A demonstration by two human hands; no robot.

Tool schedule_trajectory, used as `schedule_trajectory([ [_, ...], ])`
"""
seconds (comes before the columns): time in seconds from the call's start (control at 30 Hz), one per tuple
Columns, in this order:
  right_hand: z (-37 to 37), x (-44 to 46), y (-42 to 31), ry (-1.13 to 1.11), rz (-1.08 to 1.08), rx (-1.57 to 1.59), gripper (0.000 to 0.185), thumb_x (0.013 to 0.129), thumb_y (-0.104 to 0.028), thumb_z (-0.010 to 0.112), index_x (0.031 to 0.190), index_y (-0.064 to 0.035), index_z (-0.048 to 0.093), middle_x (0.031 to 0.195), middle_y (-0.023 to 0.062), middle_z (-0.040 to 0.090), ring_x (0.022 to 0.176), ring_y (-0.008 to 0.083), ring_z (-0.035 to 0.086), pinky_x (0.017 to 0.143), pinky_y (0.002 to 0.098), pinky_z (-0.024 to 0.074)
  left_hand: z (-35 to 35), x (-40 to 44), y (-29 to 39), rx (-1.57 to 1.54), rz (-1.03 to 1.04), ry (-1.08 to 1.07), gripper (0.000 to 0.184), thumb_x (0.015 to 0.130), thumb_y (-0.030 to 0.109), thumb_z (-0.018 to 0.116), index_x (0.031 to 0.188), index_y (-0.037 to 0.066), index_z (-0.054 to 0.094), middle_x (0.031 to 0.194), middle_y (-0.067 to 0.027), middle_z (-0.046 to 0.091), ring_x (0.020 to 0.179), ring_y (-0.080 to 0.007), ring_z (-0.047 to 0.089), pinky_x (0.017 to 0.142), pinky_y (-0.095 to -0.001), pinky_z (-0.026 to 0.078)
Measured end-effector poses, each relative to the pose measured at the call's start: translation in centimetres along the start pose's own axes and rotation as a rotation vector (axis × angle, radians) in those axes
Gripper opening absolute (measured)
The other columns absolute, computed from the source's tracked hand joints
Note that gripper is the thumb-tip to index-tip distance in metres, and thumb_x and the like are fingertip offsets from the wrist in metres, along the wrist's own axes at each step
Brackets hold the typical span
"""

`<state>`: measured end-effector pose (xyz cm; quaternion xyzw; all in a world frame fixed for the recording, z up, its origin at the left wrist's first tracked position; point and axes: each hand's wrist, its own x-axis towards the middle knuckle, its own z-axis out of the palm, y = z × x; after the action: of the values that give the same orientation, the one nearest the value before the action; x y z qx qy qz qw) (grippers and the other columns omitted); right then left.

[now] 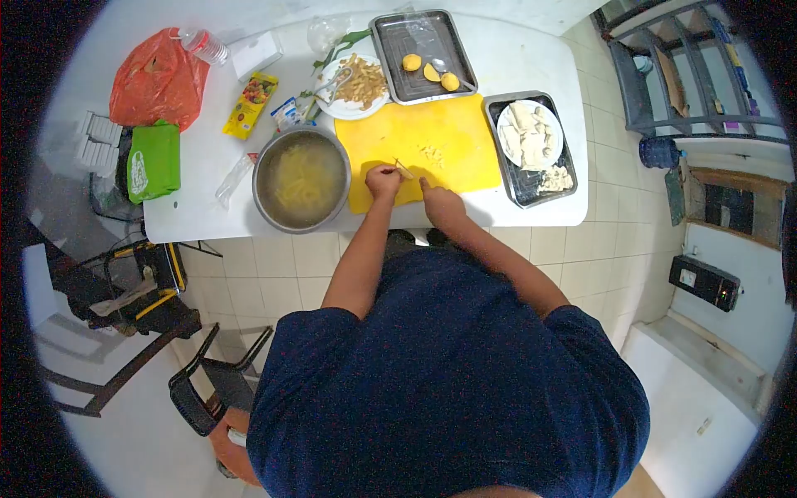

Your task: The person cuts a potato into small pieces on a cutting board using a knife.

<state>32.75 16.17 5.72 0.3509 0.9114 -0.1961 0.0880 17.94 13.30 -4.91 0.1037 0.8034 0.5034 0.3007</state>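
Note:
My left hand [383,182] is closed in a pinch on a small pale piece of food [404,173] over the yellow cutting board [461,137]. A thin dark sliver shows by its fingertips. My right hand [445,206] is at the board's front edge, its index finger stretched toward the left hand and the other fingers curled; whatever they hold is hidden. Small chopped pale bits [431,153] lie on the board just beyond the hands. Left of the board stands a metal pot [260,187] with pale yellow strips in cloudy liquid.
Behind the board are a white plate [330,106] of brownish strips with a utensil, and a dark tray [398,87] with yellow rounded pieces and a spoon. Another tray [521,192] on the right bears a plate of pale slabs. Packets and bags [249,106] stand at left.

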Motion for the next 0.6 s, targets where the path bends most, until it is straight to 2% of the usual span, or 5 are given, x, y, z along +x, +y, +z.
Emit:
schedule_trajectory([
  [0.1, 0.4, 0.5, -0.3, 0.026, 0.010, 0.031, 0.036, 0.087, -0.010, 0.044, 0.121, 0.0030, 0.050, 0.073, 0.0194, 0.065, 0.066, 0.0350, 0.065, 0.056, 0.0463, 0.0525, -0.2, -0.3, 0.6, -0.038, -0.039, -0.007, 0.001, 0.068, -0.002, 0.068, 0.069, -0.001, 0.068, 0.063, -0.0091, 0.065, 0.056, -0.0180, 0.065, 0.054, -0.0293, 0.053],
  [0.23, -0.3, 0.4, -0.5, -0.013, 0.026, 0.062, 0.035, 0.088, -0.009, 0.043, 0.120, 0.0032, 0.051, 0.075, 0.0202, 0.065, 0.067, 0.0364, 0.065, 0.058, 0.0473, 0.0526, 0.2, 0.5, -0.8, 0.069, -0.023, -0.009, 0.002, 0.068, -0.001, 0.068, 0.069, 0.000, 0.068, 0.063, -0.0088, 0.066, 0.056, -0.0170, 0.065, 0.056, -0.0290, 0.053],
  [0.33, -0.3, 0.3, -0.5, -0.035, 0.029, 0.079, 0.034, 0.088, -0.009, 0.043, 0.119, 0.0044, 0.051, 0.078, 0.0220, 0.065, 0.069, 0.0373, 0.065, 0.059, 0.0477, 0.0527, 0.9, 1.8, -3.0, -0.060, -0.046, -0.034, 0.001, 0.067, 0.001, 0.068, 0.068, 0.000, 0.068, 0.063, -0.0086, 0.066, 0.056, -0.0170, 0.064, 0.056, -0.0291, 0.053],
  [0.43, 0.1, 0.3, -0.2, -0.012, 0.023, 0.105, 0.034, 0.089, -0.009, 0.042, 0.117, 0.0058, 0.051, 0.080, 0.0238, 0.065, 0.072, 0.0377, 0.065, 0.061, 0.0477, 0.0527, 0.6, 1.6, -2.5, 0.043, -0.027, -0.022, 0.001, 0.066, 0.002, 0.069, 0.066, 0.002, 0.068, 0.062, -0.0077, 0.066, 0.056, -0.0171, 0.064, 0.056, -0.0292, 0.053],
  [0.6, -0.7, -0.3, -0.4, -0.079, 0.039, 0.136, 0.035, 0.088, -0.008, 0.041, 0.117, 0.0076, 0.051, 0.080, 0.0250, 0.064, 0.072, 0.0388, 0.065, 0.063, 0.0480, 0.0525, 0.8, 2.2, -3.1, 0.024, -0.058, -0.026, 0.003, 0.063, 0.001, 0.070, 0.066, 0.002, 0.068, 0.061, -0.0065, 0.065, 0.055, -0.0164, 0.063, 0.056, -0.0289, 0.052],
])
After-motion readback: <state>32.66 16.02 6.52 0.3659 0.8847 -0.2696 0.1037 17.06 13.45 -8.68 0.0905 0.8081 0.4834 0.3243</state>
